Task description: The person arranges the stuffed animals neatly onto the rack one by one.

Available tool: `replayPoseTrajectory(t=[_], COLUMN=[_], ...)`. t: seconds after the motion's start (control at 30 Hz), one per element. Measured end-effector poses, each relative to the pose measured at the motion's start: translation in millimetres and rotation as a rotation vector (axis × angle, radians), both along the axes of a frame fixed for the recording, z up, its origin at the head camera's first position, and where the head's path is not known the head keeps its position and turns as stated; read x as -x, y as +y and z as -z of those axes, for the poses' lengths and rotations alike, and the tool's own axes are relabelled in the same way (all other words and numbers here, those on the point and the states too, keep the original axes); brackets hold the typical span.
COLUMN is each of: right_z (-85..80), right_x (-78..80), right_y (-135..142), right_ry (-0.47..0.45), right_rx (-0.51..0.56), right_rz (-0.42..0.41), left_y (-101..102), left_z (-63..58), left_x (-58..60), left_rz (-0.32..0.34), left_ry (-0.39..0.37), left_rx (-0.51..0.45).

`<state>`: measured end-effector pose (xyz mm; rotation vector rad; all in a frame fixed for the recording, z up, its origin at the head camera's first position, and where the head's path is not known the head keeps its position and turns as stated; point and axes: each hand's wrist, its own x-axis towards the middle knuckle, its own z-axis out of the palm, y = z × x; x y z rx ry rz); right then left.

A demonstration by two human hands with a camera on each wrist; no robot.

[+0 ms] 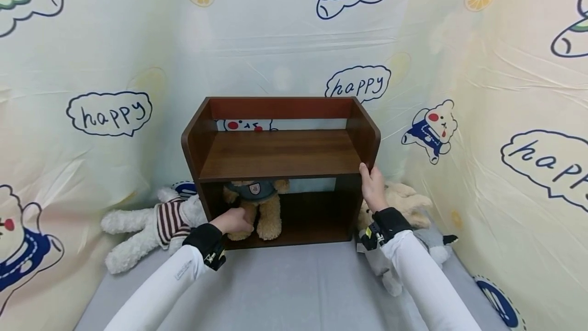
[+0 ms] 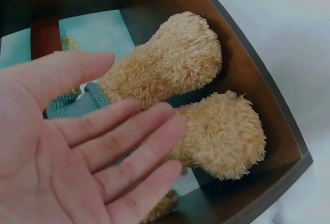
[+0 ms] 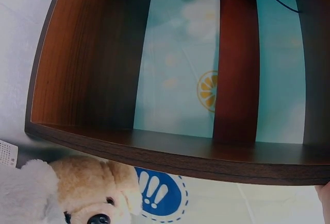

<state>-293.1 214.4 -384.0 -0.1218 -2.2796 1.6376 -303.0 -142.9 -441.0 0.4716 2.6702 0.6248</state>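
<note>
A brown wooden two-tier shelf stands at the back of the grey surface. In its lower compartment, toward the left, a tan teddy bear in a blue-green top is upright, its head mostly hidden by the middle board. My left hand reaches in beside the bear's legs, and the left wrist view shows its fingers extended over the bear's leg. With my right hand I hold the front edge of the shelf's right side panel; only a sliver of that hand enters the right wrist view.
Left of the shelf lies a white plush toy in a striped top. Right of it, partly behind my forearm, are a beige plush dog and a grey-white plush toy. A printed curtain hangs behind and at both sides.
</note>
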Motion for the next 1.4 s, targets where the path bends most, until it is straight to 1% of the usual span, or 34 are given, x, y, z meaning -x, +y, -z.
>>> replayPoseTrajectory(t=[0.1,0.2,0.3,0.47,0.6,0.7,0.8,1.03,1.13,1.23,1.4], right_z=[0.1,0.5,0.5,-0.3,-0.8,-0.6,0.2,1.3,1.1,1.0,1.6], right_x=[0.0,0.0,0.1,0.3,0.1,0.1,0.1,0.1,0.7,0.8,0.0], right_y=[0.2,0.5,0.9,1.4,1.7,1.8,2.0,2.0,1.9,1.8,2.4], right_ry=[0.0,-0.007,-0.01,-0.003,-0.002,-0.005,-0.008,-0.008,-0.006,-0.004,-0.005], right_rx=[0.003,0.001,-0.001,-0.005,-0.004,-0.002,-0.001,0.003,0.001,0.0,0.0], right_rz=[-0.001,-0.007,-0.007,-0.008,-0.009,-0.012,-0.014,-0.009,-0.006,-0.004,-0.01], left_y=[-1.1,-3.2,-5.0,-6.5,-8.9,-12.1,-15.4,-29.2,-36.4,-43.5,-52.2], left_z=[0.0,3.4,4.8,1.3,-0.5,1.9,3.9,4.0,3.2,2.2,0.8], left_x=[-3.0,-3.9,-5.1,-10.5,-16.4,-17.8,-18.7,-22.7,-23.6,-25.1,-27.1], left_rz=[0.039,0.07,0.084,0.164,0.273,0.323,0.323,0.284,0.29,0.291,0.26], left_ry=[-0.028,-0.022,-0.012,0.037,0.115,0.171,0.182,0.154,0.149,0.133,0.092], left_rx=[0.0,0.01,0.008,0.041,0.105,0.161,0.193,0.222,0.229,0.237,0.256])
